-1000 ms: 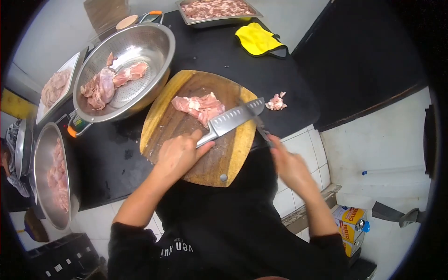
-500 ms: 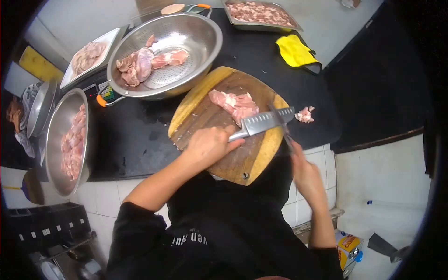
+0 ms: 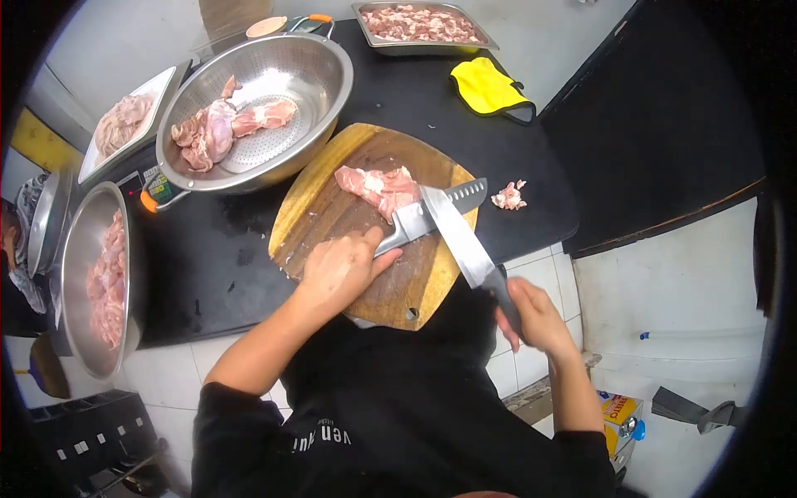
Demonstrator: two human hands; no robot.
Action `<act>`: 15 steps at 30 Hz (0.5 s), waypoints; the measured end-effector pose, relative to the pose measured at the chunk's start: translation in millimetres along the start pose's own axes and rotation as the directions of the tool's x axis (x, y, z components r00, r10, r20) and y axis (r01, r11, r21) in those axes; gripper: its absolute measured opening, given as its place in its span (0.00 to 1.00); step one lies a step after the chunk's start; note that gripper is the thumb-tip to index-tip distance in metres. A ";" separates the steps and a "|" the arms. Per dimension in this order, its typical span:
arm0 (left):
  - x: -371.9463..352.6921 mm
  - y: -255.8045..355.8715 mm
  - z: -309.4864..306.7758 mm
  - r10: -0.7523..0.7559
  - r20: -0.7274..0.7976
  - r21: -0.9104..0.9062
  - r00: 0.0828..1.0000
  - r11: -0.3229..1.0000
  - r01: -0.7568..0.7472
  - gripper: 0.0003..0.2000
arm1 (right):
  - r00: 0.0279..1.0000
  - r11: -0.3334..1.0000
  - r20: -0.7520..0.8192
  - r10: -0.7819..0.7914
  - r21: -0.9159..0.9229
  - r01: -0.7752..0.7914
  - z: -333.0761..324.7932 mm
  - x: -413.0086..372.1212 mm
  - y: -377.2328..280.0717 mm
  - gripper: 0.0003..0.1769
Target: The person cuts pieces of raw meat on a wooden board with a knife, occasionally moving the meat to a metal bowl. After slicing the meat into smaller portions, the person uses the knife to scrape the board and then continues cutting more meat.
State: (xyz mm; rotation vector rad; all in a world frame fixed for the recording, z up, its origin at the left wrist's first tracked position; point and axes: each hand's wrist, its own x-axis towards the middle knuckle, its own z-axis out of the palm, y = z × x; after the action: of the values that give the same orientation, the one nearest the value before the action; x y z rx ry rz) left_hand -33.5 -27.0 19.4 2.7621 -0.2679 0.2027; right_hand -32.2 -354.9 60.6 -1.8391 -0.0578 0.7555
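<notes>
My left hand (image 3: pixel 339 270) is closed round the handle of a kitchen knife with a dimpled blade (image 3: pixel 471 195), which it holds over the wooden cutting board (image 3: pixel 328 170). In my right hand (image 3: pixel 538 317) is a second kitchen knife (image 3: pixel 458 241), black-handled, with its broad blade pointing up and to the left. The two blades cross near the board's right side, the right one lying in front of the other. Just behind them, a piece of raw meat (image 3: pixel 378 189) rests on the board. Small meat scraps (image 3: pixel 509 196) sit on the black table to the right.
A steel colander (image 3: pixel 336 70) with meat stands behind the board. At left are a steel bowl (image 3: pixel 133 282) and a white tray (image 3: pixel 163 90), both holding meat. A metal pan (image 3: pixel 490 43) of cut meat and a yellow cloth (image 3: pixel 484 85) lie at back right.
The right knife has turned from nearly edge-on to showing its flat side, and crosses the left knife nearer its handle. My right hand has dropped lower. The whole view has shifted slightly.
</notes>
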 end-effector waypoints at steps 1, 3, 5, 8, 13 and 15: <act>-0.1 -0.4 0.7 0.001 0.005 -0.001 1.000 1.000 -0.001 0.20 | 0.996 0.997 -0.044 0.073 0.024 -0.072 4.5 -2.6 -1.5 0.25; -0.6 0.5 0.9 -0.002 0.016 0.001 1.000 1.000 0.002 0.21 | 0.990 0.990 -0.077 0.118 -0.066 -0.123 3.0 11.5 -2.4 0.26; -0.3 -1.2 2.5 0.001 0.017 0.011 1.000 1.000 -0.001 0.21 | 0.986 0.951 -0.158 0.058 -0.293 -0.103 0.3 39.3 -5.8 0.27; -0.7 -1.8 3.1 -0.003 0.028 0.011 1.000 1.000 0.003 0.21 | 0.893 0.795 -0.268 -0.361 -0.589 0.144 -8.7 118.3 -9.1 0.27; -3.1 0.4 1.4 -0.046 0.021 -0.011 0.999 0.999 0.046 0.21 | 0.970 0.908 -0.224 -0.092 -0.419 -0.011 -17.1 99.8 -48.4 0.28; -2.5 0.5 0.3 -0.061 0.038 -0.005 0.997 0.998 0.061 0.21 | 0.980 0.935 -0.200 0.002 -0.347 -0.073 -4.6 41.4 -33.8 0.27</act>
State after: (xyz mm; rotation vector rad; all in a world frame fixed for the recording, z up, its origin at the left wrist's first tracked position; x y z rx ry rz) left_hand -35.9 -27.2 18.9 2.7662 -0.1936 0.1340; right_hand 13.6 -329.1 71.3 -2.2569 -0.0316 0.6134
